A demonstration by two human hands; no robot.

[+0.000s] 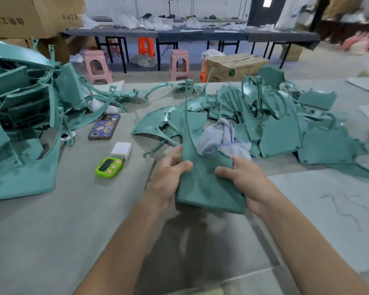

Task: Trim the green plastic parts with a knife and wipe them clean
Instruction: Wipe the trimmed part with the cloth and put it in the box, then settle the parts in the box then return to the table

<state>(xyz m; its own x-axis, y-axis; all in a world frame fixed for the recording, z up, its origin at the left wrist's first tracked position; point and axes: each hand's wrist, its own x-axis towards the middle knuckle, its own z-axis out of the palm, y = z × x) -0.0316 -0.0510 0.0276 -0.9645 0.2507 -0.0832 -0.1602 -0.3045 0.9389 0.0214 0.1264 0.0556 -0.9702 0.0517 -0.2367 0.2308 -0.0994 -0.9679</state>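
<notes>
1. Head view looked down along two bare forearms onto a grey worktable [51, 231].
2. Both hands held one green plastic part [207, 188], a flat teal panel, just above the table at the centre of the view.
3. The left hand [168, 177] gripped the panel's left edge. Its thumb curled over the front face and its fingers were hidden behind.
4. The right hand [245, 182] gripped the right edge in the same way, with the thumb pressed on the front face.
5. A thin curved sprue strip [186, 116] rose from the panel's upper left corner, pointing away from the person.
6. A crumpled pale blue cloth [219, 137] sat just beyond the panel's top edge. It could not be told whether the cloth touched the right hand's fingers.
7. Behind the cloth, a loose pile of teal panels [281, 133] and curved strips spread across the right of the table.
8. A taller stack of teal parts [24, 107] filled the left of the table.
9. Three things lay on the table between that stack and the hands:
   - a phone [104, 126] in a sticker-covered case, face down
   - a small white block [121, 149] nearer the person
   - a lime green timer [109, 167] with pink buttons, touching the white block
10. Beyond the table stood two pink stools [97, 67], an orange stool [146, 46] and a cardboard box [234, 66] on the floor.
11. Long dark tables [179, 33] carrying clear bags ran along the far wall.
</notes>
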